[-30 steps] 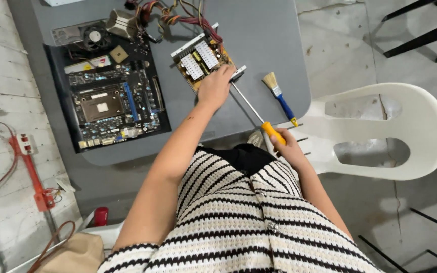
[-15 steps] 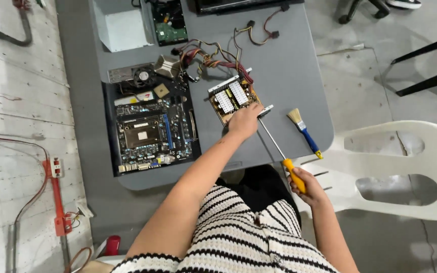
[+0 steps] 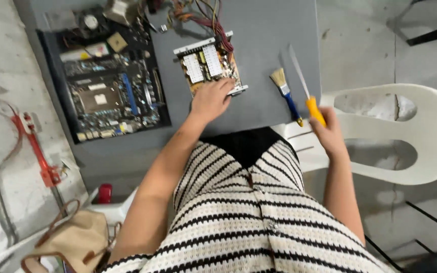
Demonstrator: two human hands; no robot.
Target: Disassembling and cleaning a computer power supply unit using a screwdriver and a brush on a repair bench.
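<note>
Screwdriver (image 3: pixel 307 96) gripped in right hand (image 3: pixel 328 134) past table edge (image 3: pixel 259 124); left hand (image 3: pixel 209 100), fingers curled, presses power-supply board (image 3: pixel 207 68).

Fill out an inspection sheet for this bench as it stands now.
Surface: grey table, mostly bare at right.
Job's things: small circuit board under the left hand; yellow-handled screwdriver in the right hand.
Clutter: blue-handled brush; large motherboard at left.
Grippers: left hand rests on the board's near edge; right hand grips the screwdriver handle.
Cables: coloured wire bundle behind the board.
Surroundings: white plastic chair, tan bag, red tool on the floor.
</note>
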